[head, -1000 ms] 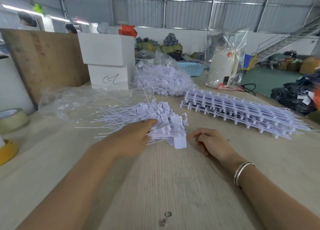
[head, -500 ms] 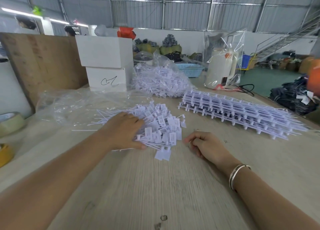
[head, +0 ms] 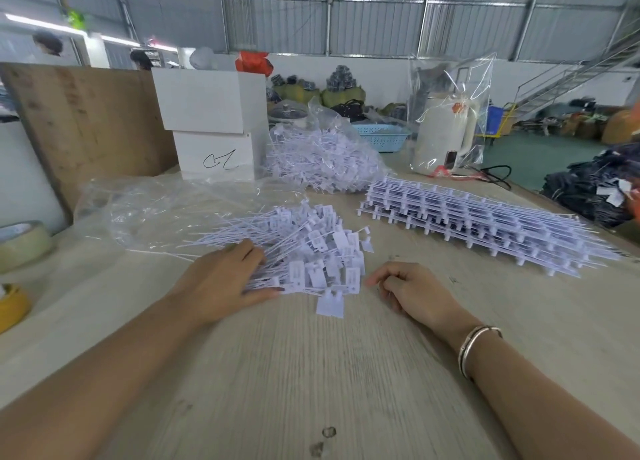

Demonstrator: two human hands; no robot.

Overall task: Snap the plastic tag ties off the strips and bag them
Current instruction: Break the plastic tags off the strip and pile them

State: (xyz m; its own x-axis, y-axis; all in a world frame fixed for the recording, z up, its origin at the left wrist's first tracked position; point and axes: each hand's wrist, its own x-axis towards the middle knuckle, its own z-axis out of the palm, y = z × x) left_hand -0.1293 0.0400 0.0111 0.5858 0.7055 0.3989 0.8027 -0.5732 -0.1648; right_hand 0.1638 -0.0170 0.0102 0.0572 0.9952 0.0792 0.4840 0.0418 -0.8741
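A loose pile of white plastic tag ties (head: 311, 251) lies mid-table, heads to the right and thin tails to the left. My left hand (head: 221, 279) rests flat over the tails, fingers on top and thumb along the pile's near edge. One tag (head: 330, 305) lies apart at the front. My right hand (head: 415, 293) sits on the table just right of the pile, fingers loosely curled, holding nothing. A stack of uncut tie strips (head: 467, 220) lies at the right. An empty clear bag (head: 156, 206) lies behind the pile, and a filled bag of ties (head: 322, 158) sits farther back.
Two stacked white boxes (head: 211, 113) and a leaning wooden board (head: 86, 123) stand at the back left. Tape rolls (head: 20, 241) sit at the left edge. A bagged white kettle (head: 446, 130) with a black cord stands at the back right.
My left hand slid from the heads of the pile back over the tails and flattened, spreading the ties a little. My right hand stayed where it was.
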